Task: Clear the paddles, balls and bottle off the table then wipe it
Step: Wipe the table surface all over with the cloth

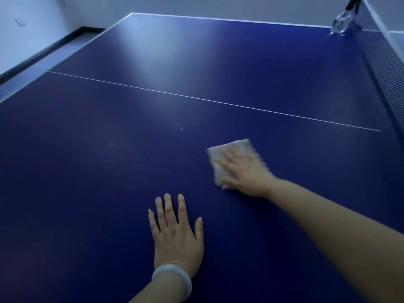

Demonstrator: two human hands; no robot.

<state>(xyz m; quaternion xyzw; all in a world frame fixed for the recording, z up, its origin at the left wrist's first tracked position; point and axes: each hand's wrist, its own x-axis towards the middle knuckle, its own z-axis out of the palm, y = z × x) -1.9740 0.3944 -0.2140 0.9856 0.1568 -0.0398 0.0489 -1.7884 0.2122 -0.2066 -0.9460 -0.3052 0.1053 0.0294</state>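
Two hands on the blue surface (pixel 131 171): right hand (pixel 244 171) flat, fingers straight, pressing a soft, limp cloth (pixel 231 149) — best held under the palm; left hand (pixel 177 235) spread flat — empty; bottle (pixel 341 22) stands by the net.

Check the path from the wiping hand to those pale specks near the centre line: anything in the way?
Nothing visible. The right hand presses the cloth flat on the table; bare blue surface lies between it and the specks.
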